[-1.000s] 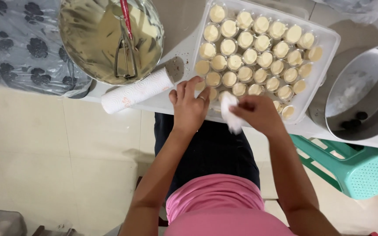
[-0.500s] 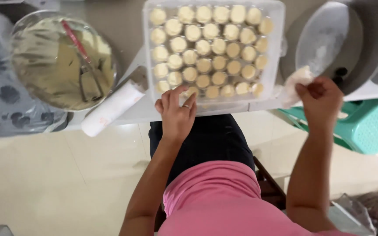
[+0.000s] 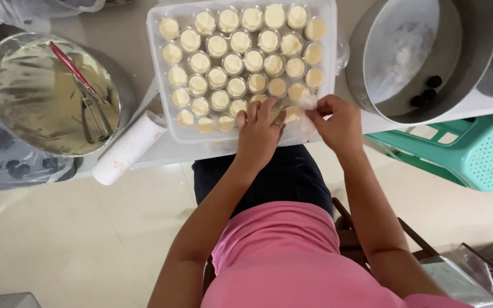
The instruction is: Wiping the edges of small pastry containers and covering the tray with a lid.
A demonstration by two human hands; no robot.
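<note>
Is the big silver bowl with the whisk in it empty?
No, the bowl is full of pale yellow batter, and a red-handled whisk lies in it.

A round metal bowl (image 3: 47, 94) of pale yellow batter sits at the left, with a whisk (image 3: 89, 105) bearing a red handle resting inside it. Just beside the bowl a white roll (image 3: 128, 149) lies tilted on the white table (image 3: 161, 153). At the right stands a large empty metal basin (image 3: 423, 54) with a few small dark pieces inside. Below it is a teal plastic stool (image 3: 466, 151).
</note>
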